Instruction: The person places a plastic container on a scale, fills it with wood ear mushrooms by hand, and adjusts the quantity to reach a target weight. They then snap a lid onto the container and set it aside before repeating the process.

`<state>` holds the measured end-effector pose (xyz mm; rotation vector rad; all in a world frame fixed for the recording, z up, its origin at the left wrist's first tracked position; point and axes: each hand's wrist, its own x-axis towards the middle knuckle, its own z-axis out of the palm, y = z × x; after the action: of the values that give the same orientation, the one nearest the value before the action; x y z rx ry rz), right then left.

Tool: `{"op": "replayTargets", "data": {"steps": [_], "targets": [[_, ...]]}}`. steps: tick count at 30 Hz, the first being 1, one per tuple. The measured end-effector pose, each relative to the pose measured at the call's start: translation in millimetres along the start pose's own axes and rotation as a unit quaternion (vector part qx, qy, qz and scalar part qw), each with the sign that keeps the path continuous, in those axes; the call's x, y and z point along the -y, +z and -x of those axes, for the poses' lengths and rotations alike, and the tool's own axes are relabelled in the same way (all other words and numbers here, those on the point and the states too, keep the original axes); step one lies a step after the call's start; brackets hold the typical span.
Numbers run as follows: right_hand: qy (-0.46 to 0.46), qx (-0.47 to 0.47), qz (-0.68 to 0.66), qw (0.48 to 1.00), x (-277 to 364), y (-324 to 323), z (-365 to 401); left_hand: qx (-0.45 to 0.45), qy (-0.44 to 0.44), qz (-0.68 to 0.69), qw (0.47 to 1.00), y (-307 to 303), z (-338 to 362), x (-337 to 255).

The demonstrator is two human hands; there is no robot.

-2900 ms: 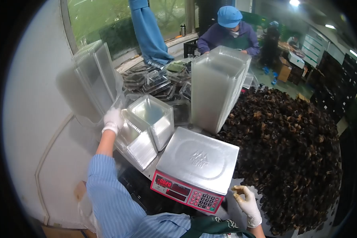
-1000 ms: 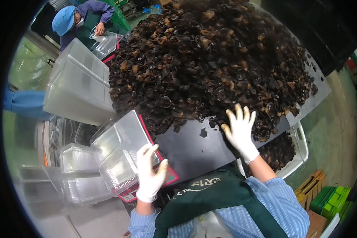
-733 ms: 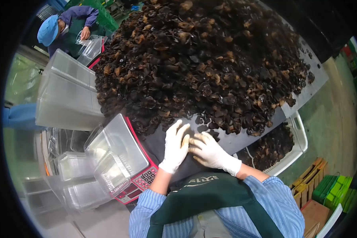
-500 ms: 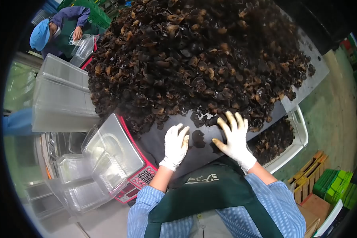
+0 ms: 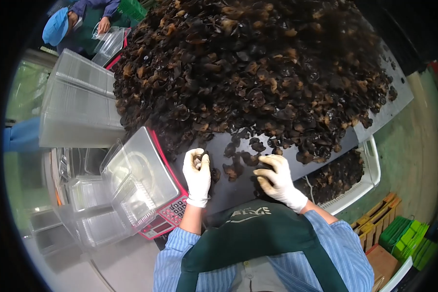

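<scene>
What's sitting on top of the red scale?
An open clear plastic box lies on the scale, empty inside. The silver pan shows through it. Its lower half hides part of the scale's red front.

Most of the dark piece (image 5: 203, 156) in my left hand (image 5: 197, 173) is buried behind my curled fingers. My right hand (image 5: 276, 180) is folded palm-down, so no telling if anything's under it. The scale (image 5: 173, 212) readout is way too tiny to read. The fungus pile (image 5: 258, 73) runs off the top edge, the white crate (image 5: 372, 165) is mostly tucked under the tabletop (image 5: 238, 192), and the co-worker (image 5: 63, 24) gets clipped by the lens rim.
</scene>
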<state>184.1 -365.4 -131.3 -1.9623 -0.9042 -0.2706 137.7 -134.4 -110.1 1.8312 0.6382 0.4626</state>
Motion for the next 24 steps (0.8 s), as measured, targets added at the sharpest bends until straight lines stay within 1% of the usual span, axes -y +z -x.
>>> {"op": "replayTargets", "data": {"steps": [2, 4, 5, 6, 7, 8, 9, 10, 11, 12, 14, 15, 16, 18, 19, 20, 22, 23, 24], "targets": [[0.001, 0.015, 0.019, 1.0, -4.2, -7.4, 11.0, 0.002, -0.058, 0.16, 0.985, 5.3, 0.4, -8.1], [-0.007, 0.028, 0.029, 0.999, -4.3, -11.1, 18.4, 0.091, -0.053, 0.11, 0.988, 17.1, 10.1, -33.8], [-0.006, 0.033, 0.033, 0.999, -3.4, -11.8, 20.4, 0.198, -0.05, 0.192, 0.96, 28.8, 25.9, -68.2], [-0.004, 0.038, 0.036, 0.999, -1.9, -12.5, 23.1, 0.302, -0.048, 0.272, 0.913, 34.8, 39.5, -100.2], [0.015, 0.029, 0.036, 0.999, -4.5, -9.0, 29.2, 0.359, 0.012, 0.233, 0.904, 32.3, 41.3, -112.8], [0.012, 0.027, 0.04, 0.999, -4.4, -12.0, 28.2, 0.415, 0.072, 0.191, 0.887, 31.7, 41.5, -118.3], [0.034, 0.052, 0.046, 0.997, 3.3, -18.6, 22.5, 0.398, 0.087, 0.148, 0.901, 32.1, 33.5, -113.0], [0.058, 0.076, 0.051, 0.994, 11.4, -25.6, 17.1, 0.34, 0.102, 0.104, 0.929, 34.4, 26.4, -100.5], [0.063, 0.134, 0.055, 0.987, 12.8, -28.2, 16.9, 0.292, 0.161, -0.01, 0.943, 32.9, 16.3, -79.9], [0.055, 0.183, 0.067, 0.979, 13.2, -30.4, 19.2, 0.241, 0.219, -0.122, 0.938, 30.0, 8.0, -60.6], [0.043, 0.224, 0.087, 0.97, 11.0, -22.0, 29.7, 0.182, 0.237, -0.312, 0.902, 21.7, 14.1, -40.4], [0.042, 0.218, 0.107, 0.969, 7.0, -17.8, 32.4, 0.186, 0.216, -0.357, 0.89, 16.2, 21.2, -24.7], [0.057, 0.193, 0.117, 0.973, 4.2, -15.7, 28.8, 0.198, 0.207, -0.381, 0.879, 11.4, 28.1, -7.7], [0.124, 0.12, 0.168, 0.971, -0.2, -12.3, 8.9, 0.201, 0.177, -0.344, 0.9, 1.2, 43.8, 18.6], [0.149, 0.093, 0.167, 0.97, -3.1, -8.6, -1.6, 0.204, 0.166, -0.334, 0.905, -2.7, 50.2, 17.9], [0.167, 0.1, 0.165, 0.967, -4.1, -2.9, -9.9, 0.188, 0.148, -0.294, 0.925, -1.5, 51.5, 16.1], [0.122, 0.163, 0.145, 0.968, 1.4, 10.9, -15.2, 0.151, 0.112, -0.212, 0.959, 1.5, 54.4, 11.7], [0.071, 0.205, 0.138, 0.966, 7.7, 15.4, -15.6, 0.151, 0.13, -0.212, 0.957, 3.3, 49.5, 7.5], [0.009, 0.201, 0.129, 0.971, 13.8, 21.7, -8.9, 0.15, 0.149, -0.212, 0.954, 5.3, 44.3, 1.9]]}}
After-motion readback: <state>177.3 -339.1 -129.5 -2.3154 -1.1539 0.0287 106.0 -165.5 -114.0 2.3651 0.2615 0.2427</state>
